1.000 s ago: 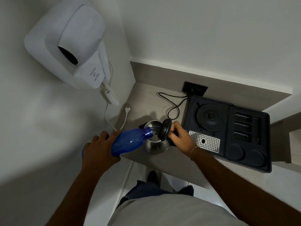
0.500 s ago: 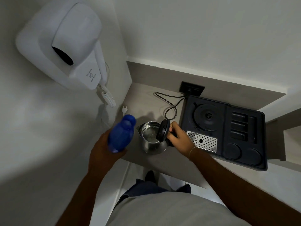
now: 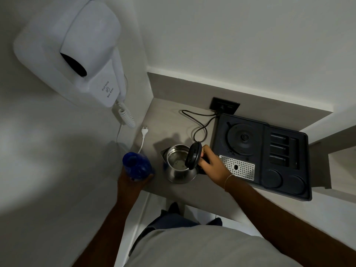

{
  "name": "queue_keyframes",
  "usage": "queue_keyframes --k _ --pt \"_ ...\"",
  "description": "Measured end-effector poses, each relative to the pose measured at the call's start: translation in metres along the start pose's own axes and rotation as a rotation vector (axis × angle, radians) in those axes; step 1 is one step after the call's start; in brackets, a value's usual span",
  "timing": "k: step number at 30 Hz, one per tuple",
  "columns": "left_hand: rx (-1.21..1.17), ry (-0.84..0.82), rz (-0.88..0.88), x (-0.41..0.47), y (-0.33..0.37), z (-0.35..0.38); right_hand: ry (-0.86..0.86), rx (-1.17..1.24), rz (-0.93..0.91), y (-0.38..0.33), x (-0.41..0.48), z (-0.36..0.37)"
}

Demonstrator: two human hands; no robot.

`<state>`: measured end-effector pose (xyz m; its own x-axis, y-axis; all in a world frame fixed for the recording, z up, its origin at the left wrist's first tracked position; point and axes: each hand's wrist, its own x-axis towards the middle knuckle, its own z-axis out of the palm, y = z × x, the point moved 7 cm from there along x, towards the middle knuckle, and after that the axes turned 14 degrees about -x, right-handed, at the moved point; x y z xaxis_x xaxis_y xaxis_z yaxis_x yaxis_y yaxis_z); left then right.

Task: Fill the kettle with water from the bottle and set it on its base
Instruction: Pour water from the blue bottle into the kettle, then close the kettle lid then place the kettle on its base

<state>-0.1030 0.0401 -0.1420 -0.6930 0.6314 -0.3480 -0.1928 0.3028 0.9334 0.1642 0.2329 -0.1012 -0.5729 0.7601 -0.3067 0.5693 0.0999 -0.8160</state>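
A steel kettle (image 3: pixel 178 171) stands on the grey counter (image 3: pixel 163 122), its black lid (image 3: pixel 193 158) tipped open and water visible inside. My right hand (image 3: pixel 212 166) is closed around the kettle's handle on its right side. My left hand (image 3: pixel 131 182) holds a blue bottle (image 3: pixel 135 165) upright, left of the kettle and apart from it, at the counter's front left corner. The round kettle base (image 3: pixel 244 138) sits in a dark tray (image 3: pixel 285 166) to the right, with nothing on it.
A white wall hair dryer (image 3: pixel 77 53) hangs at upper left, its coiled cord and loose plug (image 3: pixel 144 131) trailing onto the counter. A black cord (image 3: pixel 200 124) runs from the tray to a wall socket (image 3: pixel 225 106). The tray has a perforated metal grid (image 3: pixel 238 167).
The bottle was tipped with its mouth at the kettle opening; my left hand has swung it upright and drawn it left, away from the kettle. My right hand has stayed on the handle.
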Motion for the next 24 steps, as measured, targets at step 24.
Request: queue_keyframes --k 24 --pt "0.328 -0.181 -0.042 0.041 -0.023 -0.012 0.065 -0.006 0.021 0.003 -0.003 0.001"
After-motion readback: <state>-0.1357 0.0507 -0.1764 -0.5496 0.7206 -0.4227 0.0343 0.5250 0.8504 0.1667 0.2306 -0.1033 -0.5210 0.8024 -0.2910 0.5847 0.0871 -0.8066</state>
